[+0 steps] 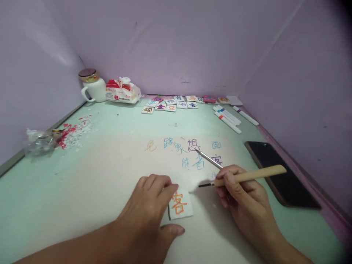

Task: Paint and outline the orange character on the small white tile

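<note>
A square white tile with an orange character lies flat on the table in front of me. My left hand reaches over its left side. The forefinger touches the tile's upper left corner, while the thumb stands apart below it. To the right, my right hand is closed around a carving knife with a pale wooden handle and a dark blade pointing left. A thin silver metal tool also sticks out of the same hand, up and left. The knife's blade is near the tile but apart from it.
Coloured characters are written on the tabletop. Several lettered tiles and markers lie at the back. A phone lies right. Left are red and white shavings, a plastic bag, a mug and a tissue pack.
</note>
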`<action>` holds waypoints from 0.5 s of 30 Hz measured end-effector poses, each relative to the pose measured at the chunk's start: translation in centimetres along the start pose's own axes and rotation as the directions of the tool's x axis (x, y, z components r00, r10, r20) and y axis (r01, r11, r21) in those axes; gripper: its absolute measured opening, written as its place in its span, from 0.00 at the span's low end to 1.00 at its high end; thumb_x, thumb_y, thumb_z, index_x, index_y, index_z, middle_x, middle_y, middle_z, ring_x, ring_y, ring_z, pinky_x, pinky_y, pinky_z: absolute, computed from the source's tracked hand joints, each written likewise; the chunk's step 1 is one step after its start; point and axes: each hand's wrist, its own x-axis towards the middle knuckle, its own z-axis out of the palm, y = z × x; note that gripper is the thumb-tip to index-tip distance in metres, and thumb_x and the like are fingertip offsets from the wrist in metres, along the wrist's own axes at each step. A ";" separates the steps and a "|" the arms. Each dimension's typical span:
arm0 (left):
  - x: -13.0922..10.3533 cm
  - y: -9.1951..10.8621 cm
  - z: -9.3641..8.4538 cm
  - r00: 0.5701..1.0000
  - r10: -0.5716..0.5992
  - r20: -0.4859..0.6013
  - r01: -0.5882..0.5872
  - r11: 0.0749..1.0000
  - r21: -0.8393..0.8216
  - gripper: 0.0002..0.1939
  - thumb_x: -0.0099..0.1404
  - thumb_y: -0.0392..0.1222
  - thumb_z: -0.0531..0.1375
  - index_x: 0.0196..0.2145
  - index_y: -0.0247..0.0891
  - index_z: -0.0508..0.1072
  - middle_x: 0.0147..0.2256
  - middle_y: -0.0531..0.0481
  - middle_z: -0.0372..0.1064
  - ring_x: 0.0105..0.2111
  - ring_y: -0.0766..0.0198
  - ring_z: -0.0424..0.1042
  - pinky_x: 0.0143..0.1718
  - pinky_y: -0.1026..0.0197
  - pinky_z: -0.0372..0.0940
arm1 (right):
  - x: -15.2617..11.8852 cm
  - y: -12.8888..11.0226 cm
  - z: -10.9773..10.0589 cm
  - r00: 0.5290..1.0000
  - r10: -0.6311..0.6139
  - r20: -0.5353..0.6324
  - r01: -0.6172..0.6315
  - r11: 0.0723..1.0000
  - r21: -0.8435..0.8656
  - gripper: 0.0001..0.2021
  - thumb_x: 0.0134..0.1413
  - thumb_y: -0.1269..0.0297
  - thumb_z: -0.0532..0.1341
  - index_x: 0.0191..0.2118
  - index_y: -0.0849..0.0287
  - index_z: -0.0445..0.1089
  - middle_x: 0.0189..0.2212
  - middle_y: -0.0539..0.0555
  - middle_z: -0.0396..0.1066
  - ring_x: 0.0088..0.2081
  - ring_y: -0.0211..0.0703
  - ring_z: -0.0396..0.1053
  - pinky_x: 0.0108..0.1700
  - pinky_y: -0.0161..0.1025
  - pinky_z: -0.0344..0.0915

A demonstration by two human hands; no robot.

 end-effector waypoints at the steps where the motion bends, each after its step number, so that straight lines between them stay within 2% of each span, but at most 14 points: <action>1: 0.0 0.0 0.1 1.000 -0.005 -0.014 0.005 1.000 -0.002 0.29 0.47 0.33 0.65 0.48 0.37 0.64 0.45 0.42 0.62 0.43 0.49 0.61 0.43 0.43 0.63 | -0.1 0.0 0.1 1.000 0.016 -0.012 -0.016 1.000 0.000 0.09 0.55 0.55 0.61 0.30 0.55 0.68 0.16 0.46 0.59 0.19 0.34 0.55 0.19 0.31 0.50; 5: 0.2 0.0 0.5 0.999 0.013 -0.032 -0.014 0.999 -0.036 0.26 0.46 0.30 0.63 0.44 0.39 0.65 0.41 0.44 0.64 0.39 0.51 0.62 0.39 0.46 0.62 | -0.4 -0.3 0.6 0.995 0.072 -0.069 -0.072 0.997 -0.001 0.10 0.53 0.54 0.63 0.30 0.54 0.68 0.16 0.46 0.58 0.20 0.34 0.54 0.20 0.31 0.49; 10: 0.4 0.1 0.4 1.000 -0.005 -0.019 0.005 0.999 -0.042 0.20 0.49 0.31 0.61 0.41 0.38 0.66 0.39 0.44 0.64 0.37 0.52 0.62 0.37 0.46 0.60 | -0.9 -0.5 1.2 0.991 0.113 -0.065 -0.114 0.993 -0.004 0.11 0.51 0.53 0.64 0.29 0.55 0.69 0.17 0.46 0.59 0.19 0.33 0.55 0.20 0.31 0.49; 13: 0.4 0.2 0.2 1.000 -0.015 0.018 0.015 0.999 -0.032 0.17 0.52 0.32 0.60 0.42 0.38 0.65 0.39 0.44 0.64 0.38 0.52 0.61 0.38 0.46 0.59 | -1.4 -0.4 1.5 0.995 0.091 -0.028 -0.093 0.992 -0.080 0.12 0.51 0.52 0.63 0.29 0.56 0.69 0.16 0.46 0.59 0.19 0.33 0.54 0.20 0.32 0.47; 15: 0.4 0.2 0.1 0.999 -0.009 0.044 0.011 0.999 -0.031 0.17 0.53 0.32 0.60 0.42 0.37 0.65 0.39 0.44 0.63 0.38 0.52 0.61 0.39 0.46 0.58 | -1.6 -0.2 1.5 0.999 0.033 0.021 -0.029 0.988 -0.152 0.12 0.53 0.52 0.62 0.29 0.56 0.69 0.17 0.46 0.59 0.20 0.33 0.54 0.20 0.32 0.48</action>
